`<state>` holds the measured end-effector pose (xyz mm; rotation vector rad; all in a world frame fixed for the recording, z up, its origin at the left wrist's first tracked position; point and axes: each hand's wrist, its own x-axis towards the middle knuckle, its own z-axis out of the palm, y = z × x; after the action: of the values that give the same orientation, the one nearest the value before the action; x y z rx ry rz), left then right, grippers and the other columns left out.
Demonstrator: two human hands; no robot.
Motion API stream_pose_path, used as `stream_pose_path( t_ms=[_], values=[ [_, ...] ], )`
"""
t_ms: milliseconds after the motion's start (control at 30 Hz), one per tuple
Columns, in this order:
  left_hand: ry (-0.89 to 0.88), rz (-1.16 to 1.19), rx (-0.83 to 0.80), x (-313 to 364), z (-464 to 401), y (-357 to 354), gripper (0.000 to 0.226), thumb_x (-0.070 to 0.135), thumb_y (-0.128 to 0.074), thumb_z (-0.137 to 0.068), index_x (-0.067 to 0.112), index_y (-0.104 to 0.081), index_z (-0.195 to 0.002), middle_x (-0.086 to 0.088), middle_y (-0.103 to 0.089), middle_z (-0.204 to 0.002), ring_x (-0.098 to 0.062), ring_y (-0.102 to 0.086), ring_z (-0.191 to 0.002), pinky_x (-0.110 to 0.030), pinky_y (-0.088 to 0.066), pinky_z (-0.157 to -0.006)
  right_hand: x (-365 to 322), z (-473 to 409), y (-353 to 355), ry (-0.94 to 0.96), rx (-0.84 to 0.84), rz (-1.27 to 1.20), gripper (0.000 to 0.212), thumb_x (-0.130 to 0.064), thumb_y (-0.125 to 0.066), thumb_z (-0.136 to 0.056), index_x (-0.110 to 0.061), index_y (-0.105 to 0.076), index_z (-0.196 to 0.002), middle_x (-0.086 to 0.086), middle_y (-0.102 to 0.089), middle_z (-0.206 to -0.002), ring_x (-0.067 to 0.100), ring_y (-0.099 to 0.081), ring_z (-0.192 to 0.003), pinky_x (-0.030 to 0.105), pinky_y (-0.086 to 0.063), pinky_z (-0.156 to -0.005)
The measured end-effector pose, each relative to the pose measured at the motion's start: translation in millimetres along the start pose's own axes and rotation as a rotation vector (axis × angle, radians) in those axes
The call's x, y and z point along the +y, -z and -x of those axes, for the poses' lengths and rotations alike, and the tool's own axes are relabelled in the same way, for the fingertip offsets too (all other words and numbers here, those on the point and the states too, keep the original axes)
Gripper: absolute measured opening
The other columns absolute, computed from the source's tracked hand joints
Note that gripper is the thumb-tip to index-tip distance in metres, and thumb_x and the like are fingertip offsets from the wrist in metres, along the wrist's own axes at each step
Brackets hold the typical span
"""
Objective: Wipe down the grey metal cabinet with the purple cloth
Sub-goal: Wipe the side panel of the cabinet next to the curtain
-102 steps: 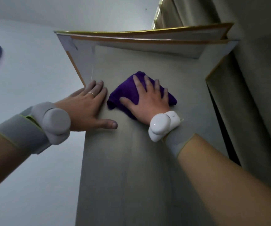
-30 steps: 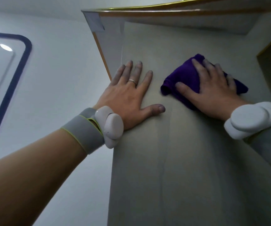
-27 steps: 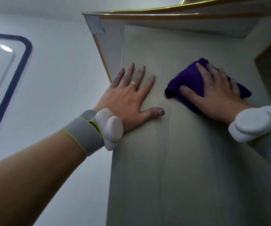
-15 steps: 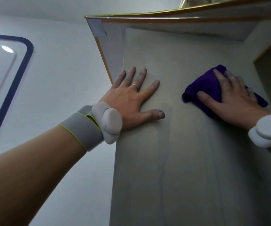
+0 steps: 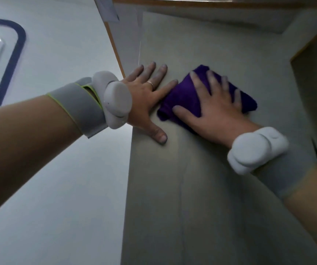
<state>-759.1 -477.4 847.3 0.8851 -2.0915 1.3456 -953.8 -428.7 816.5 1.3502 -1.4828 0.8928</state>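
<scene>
Item 1, purple cloth: bunched into a pad and lying flat against the grey metal cabinet, on the upper part of its face. Compared with 0.5 s ago it is sitting further left; its left edge is now touching the index finger of the left hand, where a clear strip of bare panel was separating the 2 before.

Item 2, right hand: pressing palm-down on the cloth, fingers spread and laid flat over it, thumb reaching across its lower left corner. The grip is apart and pushing on the cloth, not clamped around it. It is sitting leftward of its place 0.5 s ago, and its white wrist device on a grey band is now showing whole instead of being cut by the frame edge.

Item 3, left hand: lying flat on the cabinet near its left edge, fingers splayed, grip apart and holding nothing; a ring is showing on 1 finger. It is staying on the same spot of the panel as 0.5 s ago. A matching white device and grey band are sitting on this wrist.

Item 4, surroundings: a white wall is standing left of the cabinet, carrying a dark-rimmed rounded panel.

Containers: the cabinet is showing only its outer face; its contents cannot be told.
</scene>
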Motion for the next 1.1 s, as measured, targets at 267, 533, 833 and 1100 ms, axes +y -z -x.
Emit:
stream_pose_path(
  t_ms=[267,533,833,1100],
  values=[
    [0.004,-0.020,-0.044,10,7,6,0.143,0.096,-0.023,-0.036,0.021,0.024,-0.148,-0.018,0.024,-0.156,-0.035,0.022,-0.144,-0.039,0.016,-0.113,8,5,2,0.004,-0.010,0.004,0.094,-0.089,-0.025,-0.071,-0.048,0.010,-0.147,-0.005,0.014,-0.162,0.029,0.014,-0.148,0.062,0.006,-0.115],
    [-0.004,-0.041,-0.090,19,15,4,0.145,0.098,-0.028,-0.038,0.019,0.025,-0.148,-0.016,0.026,-0.156,-0.035,0.023,-0.144,-0.048,0.011,-0.117,97,39,17,-0.205,-0.071,-0.021,0.104,-0.091,-0.018,-0.062,-0.042,0.010,-0.150,-0.003,0.011,-0.163,0.027,0.010,-0.149,0.057,0.001,-0.117],
    [-0.029,-0.006,-0.077,23,19,-4,0.148,0.098,-0.037,-0.037,0.021,0.029,-0.145,-0.014,0.031,-0.155,-0.032,0.028,-0.142,-0.047,0.019,-0.113,97,43,20,-0.248,-0.086,-0.074,0.104,-0.086,-0.024,-0.065,-0.038,0.011,-0.151,0.001,0.012,-0.163,0.029,0.012,-0.148,0.056,0.003,-0.117],
    [-0.024,0.039,-0.006,24,23,-7,0.155,0.096,-0.038,-0.033,0.012,0.020,-0.149,-0.014,0.019,-0.159,-0.031,0.018,-0.146,-0.042,0.015,-0.114,-12,44,-15,0.101,-0.015,0.017,0.097,-0.088,-0.020,-0.068,-0.043,0.009,-0.150,0.000,0.011,-0.163,0.030,0.013,-0.148,0.056,0.008,-0.116]
  ],
)
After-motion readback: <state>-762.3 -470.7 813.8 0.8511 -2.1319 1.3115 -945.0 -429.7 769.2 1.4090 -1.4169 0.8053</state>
